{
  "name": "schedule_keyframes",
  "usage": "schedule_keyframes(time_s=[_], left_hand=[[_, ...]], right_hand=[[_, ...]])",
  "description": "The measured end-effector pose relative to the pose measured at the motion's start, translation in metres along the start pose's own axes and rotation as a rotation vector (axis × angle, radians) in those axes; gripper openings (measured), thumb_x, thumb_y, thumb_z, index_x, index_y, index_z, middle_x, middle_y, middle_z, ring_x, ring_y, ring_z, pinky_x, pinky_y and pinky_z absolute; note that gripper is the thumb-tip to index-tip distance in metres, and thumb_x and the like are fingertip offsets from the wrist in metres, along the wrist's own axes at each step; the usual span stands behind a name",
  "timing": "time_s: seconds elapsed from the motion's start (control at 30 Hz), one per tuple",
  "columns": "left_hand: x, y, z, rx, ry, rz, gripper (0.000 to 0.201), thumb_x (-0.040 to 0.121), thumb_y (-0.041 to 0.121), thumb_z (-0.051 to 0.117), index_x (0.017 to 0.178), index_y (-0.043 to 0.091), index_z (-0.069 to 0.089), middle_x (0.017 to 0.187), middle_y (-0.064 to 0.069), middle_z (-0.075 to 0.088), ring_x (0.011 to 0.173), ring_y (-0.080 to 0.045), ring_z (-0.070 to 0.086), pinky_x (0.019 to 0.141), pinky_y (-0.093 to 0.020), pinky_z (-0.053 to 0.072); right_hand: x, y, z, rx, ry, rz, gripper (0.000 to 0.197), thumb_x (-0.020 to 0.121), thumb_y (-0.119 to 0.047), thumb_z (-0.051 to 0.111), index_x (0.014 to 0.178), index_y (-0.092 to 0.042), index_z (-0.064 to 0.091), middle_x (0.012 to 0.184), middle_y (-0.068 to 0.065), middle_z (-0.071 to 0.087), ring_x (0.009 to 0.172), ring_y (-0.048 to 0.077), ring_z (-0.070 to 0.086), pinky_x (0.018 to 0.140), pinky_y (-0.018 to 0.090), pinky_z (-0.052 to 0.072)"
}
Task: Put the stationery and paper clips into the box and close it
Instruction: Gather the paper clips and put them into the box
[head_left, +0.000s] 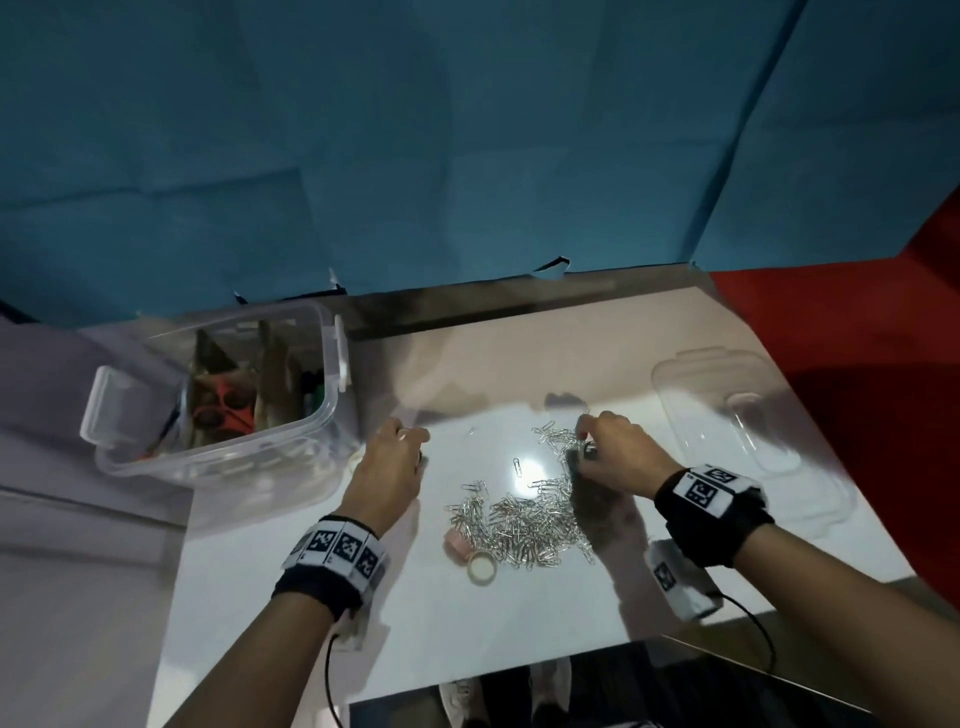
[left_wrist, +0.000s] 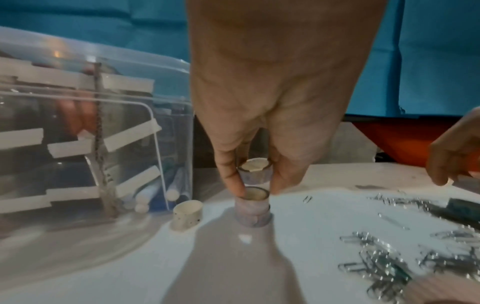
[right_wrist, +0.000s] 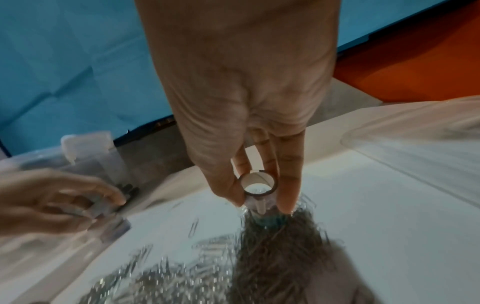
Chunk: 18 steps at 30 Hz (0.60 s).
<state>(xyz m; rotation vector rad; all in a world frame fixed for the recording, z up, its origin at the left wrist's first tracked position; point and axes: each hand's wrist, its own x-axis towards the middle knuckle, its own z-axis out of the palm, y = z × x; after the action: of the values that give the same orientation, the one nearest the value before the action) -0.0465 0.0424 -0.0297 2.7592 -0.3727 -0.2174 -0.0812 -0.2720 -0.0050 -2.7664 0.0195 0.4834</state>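
My left hand (left_wrist: 257, 190) pinches a small purple tape roll (left_wrist: 255, 170) between thumb and finger, just above a second purple roll (left_wrist: 253, 207) standing on the white table (head_left: 519, 623). My right hand (right_wrist: 262, 205) pinches another small tape roll (right_wrist: 258, 185) over the far edge of a silver paper clip pile (head_left: 519, 519); something teal (right_wrist: 270, 220) lies under it. The clear plastic box (head_left: 223, 395) stands open at the left, holding pens and scissors. Its clear lid (head_left: 748, 431) lies flat at the right.
A white dotted tape roll (left_wrist: 187, 214) stands beside the box wall. A pink roll (head_left: 457, 540) and a pale roll (head_left: 482, 566) lie at the near edge of the clip pile. A blue cloth (head_left: 467, 156) hangs behind the table.
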Motion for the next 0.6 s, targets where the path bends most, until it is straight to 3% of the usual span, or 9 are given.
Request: schedule_keyframes(time_s=[0.13, 0.2, 0.3, 0.4, 0.5, 0.6], left_hand=[[0.001, 0.002, 0.007, 0.236, -0.083, -0.001, 0.032, 0.100, 0.014, 0.051, 0.132, 0.012, 0.054, 0.132, -0.013, 0.048, 0.117, -0.034, 0.046, 0.092, -0.042, 0.052], [0.002, 0.002, 0.004, 0.294, -0.064, 0.013, 0.028, 0.102, 0.013, 0.048, 0.129, 0.011, 0.055, 0.128, -0.013, 0.054, 0.114, -0.031, 0.047, 0.091, -0.038, 0.049], [0.006, -0.007, 0.002, 0.328, -0.060, 0.032, 0.020, 0.103, 0.011, 0.045, 0.114, 0.011, 0.062, 0.112, -0.013, 0.062, 0.105, -0.030, 0.049, 0.085, -0.037, 0.045], [0.008, -0.014, 0.000, 0.264, -0.048, 0.012, 0.015, 0.102, 0.018, 0.048, 0.103, 0.012, 0.062, 0.100, -0.014, 0.064, 0.098, -0.033, 0.048, 0.076, -0.039, 0.043], [0.006, -0.016, -0.003, 0.191, -0.082, -0.011, 0.004, 0.095, 0.014, 0.057, 0.095, 0.016, 0.060, 0.095, -0.009, 0.066, 0.089, -0.030, 0.054, 0.070, -0.034, 0.039], [-0.002, -0.013, -0.011, -0.077, -0.110, -0.088, 0.017, 0.086, 0.023, 0.073, 0.100, 0.020, 0.065, 0.097, -0.002, 0.067, 0.085, -0.023, 0.061, 0.071, -0.031, 0.043]], right_hand=[[-0.002, -0.010, 0.021, -0.081, -0.082, 0.032, 0.025, 0.089, -0.020, 0.056, 0.113, -0.011, 0.055, 0.112, 0.010, 0.051, 0.090, 0.028, 0.057, 0.072, 0.032, 0.042], [-0.004, -0.010, 0.024, -0.086, -0.062, 0.046, 0.024, 0.090, -0.019, 0.056, 0.112, -0.010, 0.055, 0.112, 0.011, 0.050, 0.092, 0.030, 0.060, 0.072, 0.034, 0.046], [-0.003, -0.009, 0.021, -0.055, 0.000, 0.045, 0.022, 0.087, -0.020, 0.059, 0.107, -0.010, 0.059, 0.102, 0.007, 0.047, 0.081, 0.029, 0.059, 0.070, 0.034, 0.047], [-0.001, -0.007, 0.018, -0.057, 0.013, 0.091, 0.024, 0.082, -0.019, 0.062, 0.104, -0.011, 0.059, 0.099, 0.004, 0.040, 0.073, 0.028, 0.052, 0.070, 0.031, 0.042], [-0.001, -0.004, 0.020, -0.066, -0.019, 0.123, 0.028, 0.081, -0.018, 0.065, 0.107, -0.011, 0.059, 0.110, 0.010, 0.044, 0.084, 0.034, 0.061, 0.076, 0.035, 0.047], [0.000, -0.004, 0.018, -0.036, -0.007, 0.136, 0.029, 0.080, -0.015, 0.067, 0.108, -0.009, 0.060, 0.112, 0.013, 0.047, 0.086, 0.036, 0.063, 0.078, 0.038, 0.051]])
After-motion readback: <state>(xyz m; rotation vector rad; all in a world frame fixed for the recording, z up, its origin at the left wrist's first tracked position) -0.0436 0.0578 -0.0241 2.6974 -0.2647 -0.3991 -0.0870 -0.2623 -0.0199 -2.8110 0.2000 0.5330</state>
